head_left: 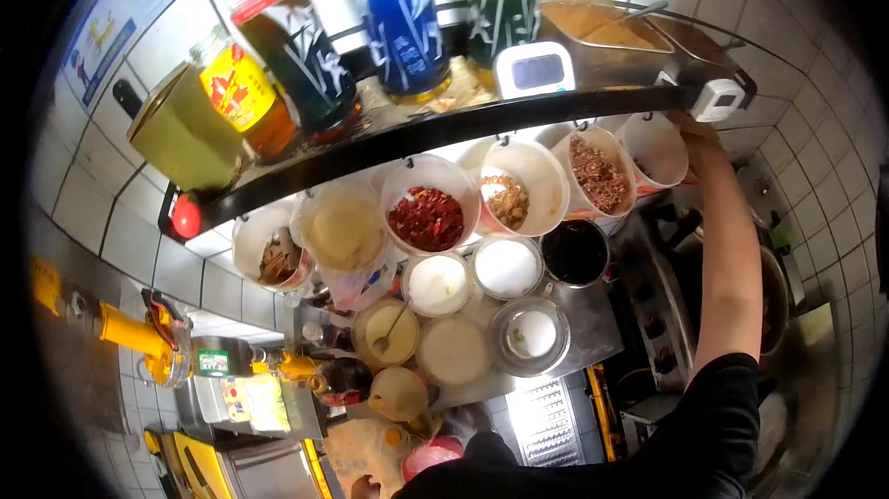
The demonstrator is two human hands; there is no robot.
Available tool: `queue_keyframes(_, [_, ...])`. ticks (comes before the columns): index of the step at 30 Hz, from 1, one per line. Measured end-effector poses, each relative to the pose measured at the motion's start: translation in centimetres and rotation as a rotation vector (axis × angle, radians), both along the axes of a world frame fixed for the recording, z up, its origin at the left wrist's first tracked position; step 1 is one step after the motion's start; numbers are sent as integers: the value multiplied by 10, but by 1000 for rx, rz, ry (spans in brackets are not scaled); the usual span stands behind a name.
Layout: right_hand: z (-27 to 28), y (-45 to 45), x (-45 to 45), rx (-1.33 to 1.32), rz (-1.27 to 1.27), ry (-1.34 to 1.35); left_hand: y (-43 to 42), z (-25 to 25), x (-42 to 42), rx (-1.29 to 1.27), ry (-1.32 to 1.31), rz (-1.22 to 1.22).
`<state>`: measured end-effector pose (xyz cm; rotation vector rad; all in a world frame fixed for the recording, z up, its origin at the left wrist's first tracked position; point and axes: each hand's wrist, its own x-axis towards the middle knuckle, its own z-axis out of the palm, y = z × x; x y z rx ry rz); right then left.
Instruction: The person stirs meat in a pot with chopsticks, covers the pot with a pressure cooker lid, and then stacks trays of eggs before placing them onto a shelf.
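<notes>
My right arm reaches up the right side to the end of the black shelf. My right hand is beside the rightmost hanging white tub; its fingers are hidden by the shelf and tub. At the bottom edge, a small part of my left hand shows next to a brown sheet and left of a pink-red bowl; its grip is unclear. Other hanging tubs hold dried red chillies, light brown pieces and reddish-brown pieces.
Bottles, a white timer and a metal tray stand on the shelf. Below are bowls of white powder, a dark-filled bowl and a spoon in a pale bowl. A stove is at right.
</notes>
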<state>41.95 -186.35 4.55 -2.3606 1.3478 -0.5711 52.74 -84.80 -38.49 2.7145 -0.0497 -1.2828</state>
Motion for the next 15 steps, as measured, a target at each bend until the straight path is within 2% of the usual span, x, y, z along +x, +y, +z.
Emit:
queue_keyframes(2, [-3, -4, 1, -5, 18, 20, -1, 4, -2, 63, 68, 25])
queue_keyframes(4, [-5, -6, 1, -12, 36, 33, 16, -27, -5, -1, -37, -39])
queue_keyframes(6, [-7, -8, 1, -20, 49, 47, 9, -16, -7, 7, -29, 19])
queue_keyframes(7, [-8, -9, 1, -23, 57, 50, 17, -34, -6, -43, -24, 51])
queue_keyframes(9, [-10, -8, -3, -39, 66, 69, 3, -13, -11, -4, -15, 39])
queue_keyframes(10, [-10, -6, -3, -50, 71, 82, -7, 0, -5, 14, -13, 18])
queue_keyframes(11, [-10, -5, -2, -66, 78, 99, 17, -36, -4, -11, -14, -25])
queue_keyframes(12, [-11, -3, -6, -83, 82, 114, 3, -13, -3, 15, -21, -34])
queue_keyframes(13, [-9, -2, -5, -100, 86, 133, 13, -30, 4, 40, 5, -159])
queue_keyframes(14, [-8, -2, -6, -121, 91, 155, 7, -15, 3, -14, -70, -246])
queue_keyframes(15, [-8, 0, -5, -139, 97, 174, 17, -41, -4, -14, -132, -171])
